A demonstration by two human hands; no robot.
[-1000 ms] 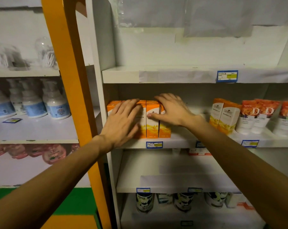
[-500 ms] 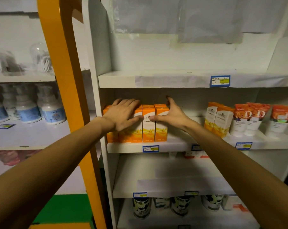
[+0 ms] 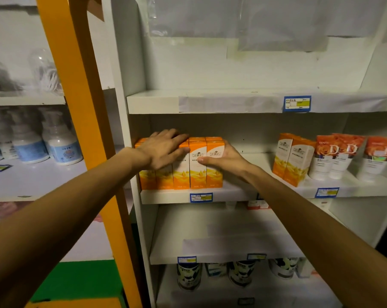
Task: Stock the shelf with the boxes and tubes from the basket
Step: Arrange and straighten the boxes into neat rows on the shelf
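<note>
both forearms extend to the middle shelf. left hand lies flat, fingers spread, on the upright row of orange boxes. right hand cups the row's right end, thumb across the front. tubes stand further right.

Shop: white shelving with price labels, rows of boxed cosmetics, tubes.
</note>
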